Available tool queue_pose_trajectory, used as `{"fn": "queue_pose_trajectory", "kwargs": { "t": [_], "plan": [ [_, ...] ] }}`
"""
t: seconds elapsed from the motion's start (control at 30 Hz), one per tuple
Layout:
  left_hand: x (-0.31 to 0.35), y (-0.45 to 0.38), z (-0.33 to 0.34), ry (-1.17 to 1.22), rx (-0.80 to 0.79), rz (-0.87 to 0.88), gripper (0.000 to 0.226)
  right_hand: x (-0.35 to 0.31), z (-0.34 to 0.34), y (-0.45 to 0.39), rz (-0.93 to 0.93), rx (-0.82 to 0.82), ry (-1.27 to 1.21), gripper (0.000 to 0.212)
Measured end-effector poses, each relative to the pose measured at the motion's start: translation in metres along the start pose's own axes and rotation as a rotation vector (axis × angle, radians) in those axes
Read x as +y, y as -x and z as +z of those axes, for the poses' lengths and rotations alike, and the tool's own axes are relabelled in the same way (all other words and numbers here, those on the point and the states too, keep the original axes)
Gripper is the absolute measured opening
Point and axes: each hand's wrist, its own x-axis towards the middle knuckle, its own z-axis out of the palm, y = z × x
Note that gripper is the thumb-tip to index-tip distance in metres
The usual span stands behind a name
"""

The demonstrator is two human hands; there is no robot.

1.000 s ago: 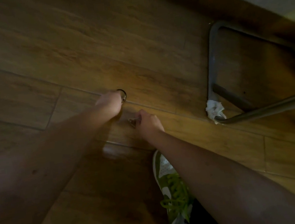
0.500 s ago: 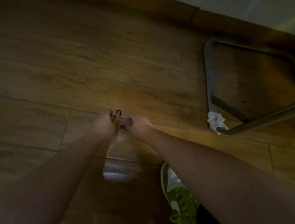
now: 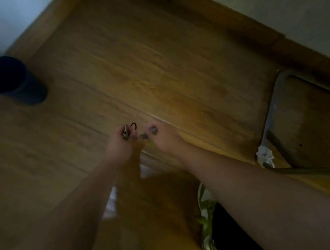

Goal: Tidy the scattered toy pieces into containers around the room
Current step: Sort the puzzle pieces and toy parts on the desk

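My left hand [image 3: 120,145] is closed around small toy pieces [image 3: 127,132]; a dark ring-shaped one sticks out past the fingers. Just to its right, my right hand [image 3: 164,139] is closed on a small purplish toy piece [image 3: 152,130], with another small piece [image 3: 143,136] showing between the two hands. Both hands hang above the wooden floor [image 3: 153,64] at the middle of the view. A dark round container [image 3: 9,80] stands open on the floor at the far left, well away from both hands. The picture is dim and blurred.
A metal chair frame [image 3: 272,116] rests on the floor at the right, with a crumpled white paper [image 3: 264,154] against its leg. My green-laced shoe [image 3: 206,218] is below the right arm. A wooden skirting board and pale wall [image 3: 269,0] run along the top.
The view has swung left and back, bringing the dark container into sight. My hands, which met over the floor, have drawn slightly apart and lifted with the pieces.
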Motion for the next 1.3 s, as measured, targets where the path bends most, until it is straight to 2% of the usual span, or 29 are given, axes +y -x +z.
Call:
{"fn": "queue_pose_trajectory", "kwargs": {
  "t": [0.07,0.17,0.27,0.33,0.47,0.57,0.8,1.0,1.2,1.3],
  "plan": [
    [0.022,0.029,-0.024,0.055,0.023,-0.027,0.010,-0.021,-0.018,0.032,0.016,0.033,-0.031,0.013],
    [0.064,0.077,-0.066,0.106,-0.022,-0.058,0.011,-0.062,-0.048,0.084,0.061,0.053,-0.136,0.013],
    [0.111,0.116,-0.116,0.027,-0.078,-0.022,0.008,-0.109,-0.081,0.137,0.110,0.069,-0.220,0.022],
    [0.146,0.137,-0.152,0.016,-0.098,-0.030,0.015,-0.138,-0.105,0.172,0.134,0.053,-0.197,0.020],
    [0.206,0.186,-0.217,0.102,-0.079,-0.041,0.009,-0.199,-0.145,0.239,0.104,0.063,-0.173,0.016],
    [0.243,0.235,-0.262,0.095,-0.102,-0.007,0.013,-0.251,-0.163,0.291,0.063,0.073,-0.169,0.015],
    [0.289,0.355,-0.342,0.233,-0.114,-0.053,0.023,-0.334,-0.183,0.410,-0.027,0.125,-0.201,0.009],
    [0.346,0.428,-0.386,0.474,-0.063,-0.111,0.022,-0.374,-0.225,0.502,0.043,0.120,-0.467,0.009],
    [0.428,0.443,-0.387,0.423,-0.101,0.027,0.017,-0.364,-0.279,0.560,0.019,0.133,-0.446,0.008],
    [0.474,0.434,-0.373,0.359,-0.155,0.093,0.017,-0.352,-0.315,0.568,0.004,0.216,-0.441,0.008]
  ]
}}
